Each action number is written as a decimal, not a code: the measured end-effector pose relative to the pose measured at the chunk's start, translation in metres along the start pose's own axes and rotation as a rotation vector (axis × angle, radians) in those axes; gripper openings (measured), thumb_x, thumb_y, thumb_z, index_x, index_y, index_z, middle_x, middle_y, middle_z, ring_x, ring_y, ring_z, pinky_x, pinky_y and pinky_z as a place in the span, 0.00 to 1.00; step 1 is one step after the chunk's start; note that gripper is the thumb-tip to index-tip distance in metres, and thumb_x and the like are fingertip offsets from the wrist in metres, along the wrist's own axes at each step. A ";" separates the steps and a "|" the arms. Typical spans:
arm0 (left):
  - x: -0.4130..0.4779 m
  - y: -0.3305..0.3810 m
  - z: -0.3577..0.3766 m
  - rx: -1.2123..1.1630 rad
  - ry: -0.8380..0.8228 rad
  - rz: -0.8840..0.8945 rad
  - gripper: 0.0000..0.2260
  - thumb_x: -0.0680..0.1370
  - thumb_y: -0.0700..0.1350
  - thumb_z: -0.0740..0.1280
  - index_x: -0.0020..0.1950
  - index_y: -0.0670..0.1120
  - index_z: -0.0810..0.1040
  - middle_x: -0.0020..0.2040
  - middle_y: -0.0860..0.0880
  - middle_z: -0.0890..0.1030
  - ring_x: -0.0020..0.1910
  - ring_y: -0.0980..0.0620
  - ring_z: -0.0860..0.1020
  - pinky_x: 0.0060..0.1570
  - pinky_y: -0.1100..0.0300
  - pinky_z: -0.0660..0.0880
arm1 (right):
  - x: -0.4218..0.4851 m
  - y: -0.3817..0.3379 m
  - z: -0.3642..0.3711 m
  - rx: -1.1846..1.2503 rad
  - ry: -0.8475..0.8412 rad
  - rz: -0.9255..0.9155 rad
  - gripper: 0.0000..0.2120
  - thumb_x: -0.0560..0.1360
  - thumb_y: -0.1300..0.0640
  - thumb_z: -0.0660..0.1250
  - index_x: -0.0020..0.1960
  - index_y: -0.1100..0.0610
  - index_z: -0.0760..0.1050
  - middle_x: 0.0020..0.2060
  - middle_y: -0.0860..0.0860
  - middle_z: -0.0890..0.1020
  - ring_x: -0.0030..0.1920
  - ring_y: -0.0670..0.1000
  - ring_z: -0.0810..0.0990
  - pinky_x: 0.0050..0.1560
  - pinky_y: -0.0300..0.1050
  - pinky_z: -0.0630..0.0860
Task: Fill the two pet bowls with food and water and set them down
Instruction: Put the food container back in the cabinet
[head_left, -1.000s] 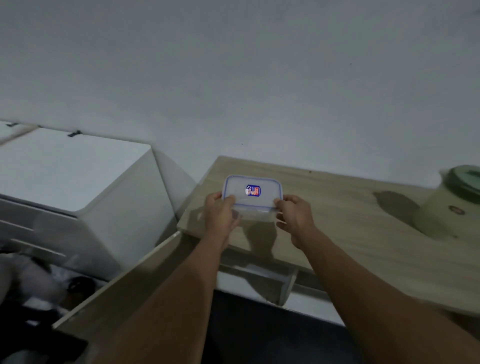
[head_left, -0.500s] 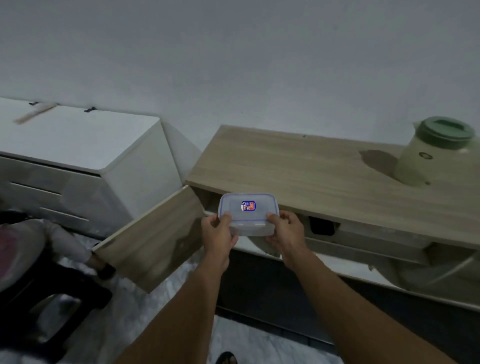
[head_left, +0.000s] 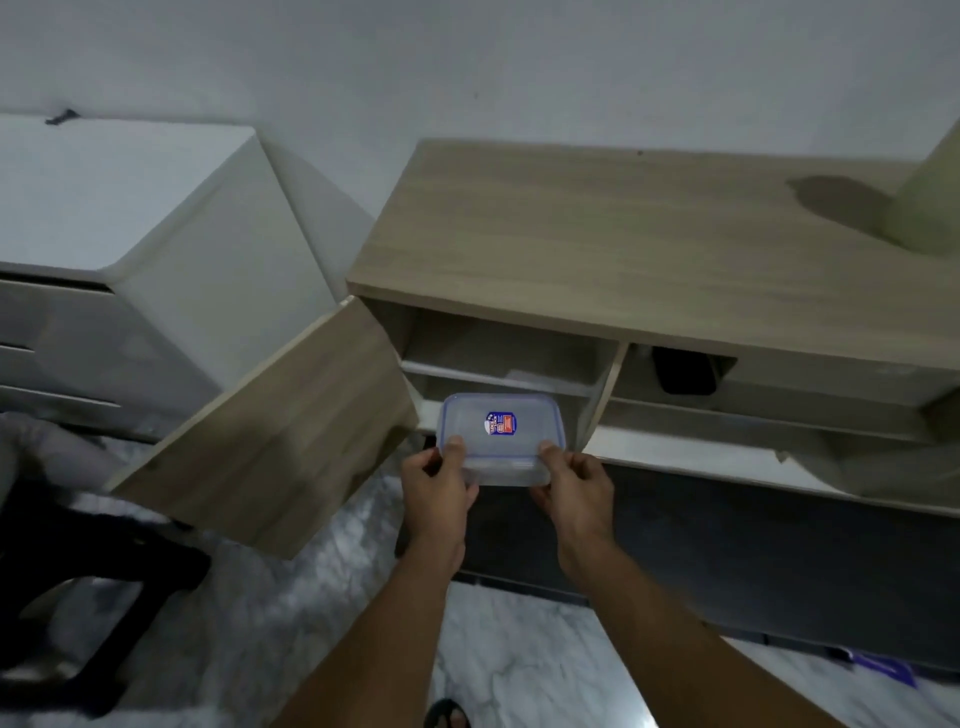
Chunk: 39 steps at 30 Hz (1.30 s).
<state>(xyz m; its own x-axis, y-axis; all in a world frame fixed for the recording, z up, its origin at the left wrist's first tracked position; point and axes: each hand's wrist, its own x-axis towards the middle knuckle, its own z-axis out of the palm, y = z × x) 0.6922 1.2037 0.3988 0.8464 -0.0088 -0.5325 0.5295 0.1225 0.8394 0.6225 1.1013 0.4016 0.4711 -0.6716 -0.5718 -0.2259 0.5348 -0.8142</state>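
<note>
Head view: hands gripping rectangular plastic container

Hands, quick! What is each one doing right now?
Left hand: closed on the left end of the clear lidded container.
Right hand: closed on the container's right end.

It was a room in a home: a low wooden cabinet with its door swung open stood against a plain white wall, beside a white chest of drawers, on a marble-patterned floor.
</note>
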 end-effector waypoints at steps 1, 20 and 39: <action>0.006 -0.004 0.000 0.000 -0.012 0.003 0.14 0.80 0.46 0.66 0.62 0.40 0.72 0.58 0.43 0.79 0.56 0.46 0.80 0.47 0.56 0.79 | 0.005 0.006 0.004 0.013 0.022 -0.014 0.10 0.74 0.54 0.72 0.49 0.60 0.76 0.49 0.57 0.83 0.52 0.57 0.83 0.56 0.58 0.81; 0.087 -0.028 0.025 0.127 -0.243 0.034 0.11 0.77 0.40 0.65 0.53 0.55 0.73 0.55 0.52 0.79 0.55 0.56 0.76 0.51 0.58 0.70 | 0.088 0.039 0.048 0.186 0.233 -0.138 0.12 0.75 0.57 0.71 0.54 0.63 0.77 0.42 0.52 0.82 0.43 0.50 0.81 0.49 0.47 0.80; 0.107 -0.029 0.058 0.273 -0.292 0.122 0.35 0.67 0.32 0.61 0.73 0.55 0.68 0.67 0.50 0.75 0.66 0.51 0.73 0.66 0.48 0.71 | 0.134 0.017 0.054 0.260 0.160 -0.079 0.14 0.77 0.70 0.62 0.55 0.60 0.82 0.40 0.47 0.82 0.44 0.46 0.78 0.57 0.41 0.77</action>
<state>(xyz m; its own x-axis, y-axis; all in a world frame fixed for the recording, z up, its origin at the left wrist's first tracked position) 0.7707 1.1420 0.3242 0.8641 -0.2960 -0.4071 0.3869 -0.1269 0.9134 0.7282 1.0477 0.3166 0.3340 -0.7774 -0.5330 0.0410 0.5770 -0.8157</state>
